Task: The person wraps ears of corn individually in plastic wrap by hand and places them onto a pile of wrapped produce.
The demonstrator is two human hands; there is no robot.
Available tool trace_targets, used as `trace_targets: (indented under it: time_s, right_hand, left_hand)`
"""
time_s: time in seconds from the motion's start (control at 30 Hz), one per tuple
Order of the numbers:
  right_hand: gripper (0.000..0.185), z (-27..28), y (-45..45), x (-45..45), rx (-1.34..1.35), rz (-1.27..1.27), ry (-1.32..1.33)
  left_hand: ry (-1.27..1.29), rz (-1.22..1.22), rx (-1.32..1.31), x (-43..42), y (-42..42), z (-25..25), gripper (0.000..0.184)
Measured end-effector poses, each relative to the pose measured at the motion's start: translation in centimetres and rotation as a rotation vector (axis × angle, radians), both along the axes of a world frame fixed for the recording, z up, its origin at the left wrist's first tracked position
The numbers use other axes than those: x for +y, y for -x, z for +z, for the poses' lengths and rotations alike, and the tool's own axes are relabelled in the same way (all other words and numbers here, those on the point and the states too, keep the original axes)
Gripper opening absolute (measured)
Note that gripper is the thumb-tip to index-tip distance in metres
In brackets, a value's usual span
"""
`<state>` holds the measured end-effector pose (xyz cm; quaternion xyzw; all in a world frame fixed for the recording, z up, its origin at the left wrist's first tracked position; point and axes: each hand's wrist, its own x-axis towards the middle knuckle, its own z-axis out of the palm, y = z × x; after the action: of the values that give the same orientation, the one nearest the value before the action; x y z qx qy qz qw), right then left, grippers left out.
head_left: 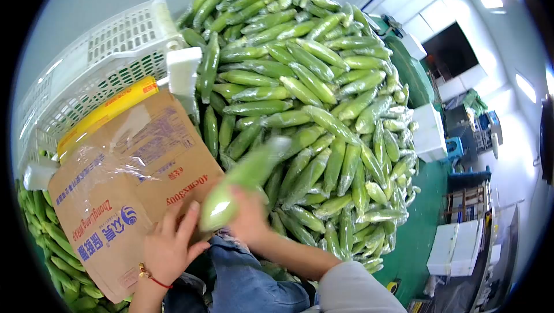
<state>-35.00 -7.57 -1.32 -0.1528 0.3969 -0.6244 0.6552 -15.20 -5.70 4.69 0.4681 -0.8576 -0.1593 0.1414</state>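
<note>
My right hand point(249, 219) is wrapped round an ear of corn point(238, 186) in its green husk, tilted up to the right and smeared by motion. The ear's lower end shines as if filmed over. Beside that end is my left hand point(170, 250), fingers spread over the front of a brown cardboard box point(130, 197); whether it touches the box I cannot tell. Clear cling film point(109, 166) lies crumpled across the box top. Behind my right hand rises a big heap of film-wrapped corn point(311, 82).
A white plastic crate point(109, 47) stands behind the box, with a yellow carton point(107, 115) between. More ears of corn point(63, 249) lie at the lower left. White foam boxes point(456, 249) stand on the green floor point(424, 197) at right.
</note>
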Motion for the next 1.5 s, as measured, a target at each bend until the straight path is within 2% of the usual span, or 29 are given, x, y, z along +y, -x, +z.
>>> trace_targets:
  time_s: [0.03, 0.1, 0.13, 0.17, 0.23, 0.3, 0.33, 0.37, 0.4, 0.47, 0.5, 0.53, 0.57, 0.6, 0.67, 0.7, 0.77, 0.8, 0.83, 0.9, 0.93, 0.97, 1.03, 1.07, 1.13, 1.23, 1.33, 1.43, 1.5]
  right_hand:
    - [0.029, 0.3, 3.5, -0.3, 0.057, -0.084, 0.004]
    - [0.042, 3.5, 11.8, -1.6, 0.315, -0.297, -0.037]
    - [0.042, 3.8, 17.9, -2.4, 0.347, -0.278, 0.073]
    - [0.041, 6.0, 21.8, -4.0, 0.403, -0.482, 0.034]
    - [0.039, 8.3, 33.7, -6.8, 0.538, -0.615, -0.057]
    - [0.052, 2.2, 54.0, -8.3, 0.886, -0.907, -0.230]
    - [0.054, 2.2, 50.5, -9.0, 1.006, -0.886, -0.194]
    - [0.057, 5.1, 45.1, -10.1, 1.116, -0.851, -0.145]
    - [0.050, 5.5, 36.9, -10.8, 1.327, -0.726, 0.019]
    - [0.042, 3.2, 22.2, -10.4, 1.234, -0.129, 0.149]
    - [0.046, 2.1, 14.7, -9.7, 1.533, 0.172, 0.325]
    - [0.053, 1.9, 7.4, -8.9, 1.814, 0.469, 0.523]
    - [0.059, 3.2, 0.8, -8.6, 1.996, 0.584, 0.883]
    - [0.049, 1.9, -2.8, -9.6, 1.864, 0.668, 1.077]
    - [0.035, -0.1, -6.7, -13.6, 1.773, 0.535, 1.197]
    - [0.028, -0.8, -8.2, -14.3, 1.737, 0.469, 1.245]
    - [0.017, -0.1, -9.0, -14.4, 1.597, 0.622, 0.893]
    - [0.013, 0.0, -9.2, -14.7, 1.520, 0.691, 0.721]
    - [0.010, -1.1, -7.9, -14.8, 1.376, 0.505, 0.778]
    - [0.011, 0.5, -4.4, -13.5, 1.169, 0.535, 0.602]
    - [0.009, 0.1, -2.4, -12.6, 1.098, 0.547, 0.655]
    - [0.007, 0.2, 0.0, -11.3, 1.296, 0.599, 0.734]
    - [0.004, 1.9, 2.0, -7.5, 1.496, 0.760, 0.635]
    - [0.004, 2.8, 2.3, -5.5, 1.550, 0.799, 0.611]
    - [0.003, 1.7, 4.3, -2.4, 1.519, 0.768, 0.475]
    - [0.017, 0.1, 7.7, 0.5, 1.505, 0.867, 0.846]
    - [0.006, 4.4, 1.6, 2.2, 1.794, 0.682, 1.303]
    - [0.011, 2.7, 1.0, 2.0, 1.650, 0.947, 1.391]
    - [0.014, 1.4, 0.2, 1.5, 1.552, 1.042, 1.388]
  left_hand:
    - [0.011, -0.017, 0.026, 0.4, -0.5, 0.0, 0.077]
    - [-0.091, 0.121, 0.133, 1.8, -2.5, -0.6, 0.070]
    - [-0.088, 0.215, 0.133, 2.9, -3.8, -1.5, 0.068]
    - [-0.088, 0.308, 0.131, 4.1, -5.3, -2.6, 0.067]
    - [-0.038, 0.461, 0.097, 5.4, -7.7, -4.1, 0.065]
    - [0.062, 0.635, -0.012, 7.1, -10.1, -5.0, 0.064]
    - [0.054, 0.712, 0.011, 7.6, -10.5, -4.6, 0.063]
    - [0.071, 0.765, 0.022, 8.3, -11.6, -5.7, 0.061]
    - [0.068, 0.844, 0.024, 8.3, -12.8, -5.8, 0.060]
    - [0.141, 0.948, 0.039, 7.3, -14.9, -5.9, 0.058]
    - [0.184, 0.958, -0.023, 6.2, -16.3, -5.7, 0.059]
    - [0.105, 1.033, 0.054, 4.9, -17.4, -4.9, 0.059]
    - [0.140, 1.037, -0.053, 3.8, -18.9, -5.9, 0.059]
    - [0.127, 0.994, -0.001, 2.4, -20.5, -6.1, 0.057]
    - [0.189, 0.840, -0.066, -0.2, -21.9, -6.1, 0.050]
    - [0.288, 0.708, -0.111, -1.4, -22.8, -6.1, 0.035]
    - [0.342, 0.427, -0.036, -3.1, -25.2, -7.5, 0.019]
    - [0.348, 0.489, 0.008, -3.0, -25.4, -7.2, 0.016]
    - [0.347, 0.555, 0.051, -2.4, -25.3, -6.8, 0.013]
    - [0.424, 0.661, 0.231, 0.0, -24.3, -4.7, 0.013]
    - [0.444, 0.680, 0.241, 1.7, -24.4, -4.0, 0.014]
    - [0.466, 0.708, 0.243, 3.7, -24.4, -3.5, 0.016]
    - [0.439, 0.668, 0.216, 7.9, -23.4, -4.1, 0.016]
    - [0.438, 0.619, 0.166, 9.9, -22.6, -4.6, 0.011]
    - [0.433, 0.535, 0.264, 13.7, -20.8, -5.2, 0.011]
    - [0.417, 0.601, 0.220, 19.2, -17.3, -5.8, 0.022]
    - [0.401, 0.699, 0.229, 22.0, -15.7, -8.6, 0.026]
    - [0.459, 0.801, 0.097, 23.9, -16.0, -14.0, 0.039]
    - [0.290, 1.313, -0.031, 25.6, -16.9, -20.5, 0.055]
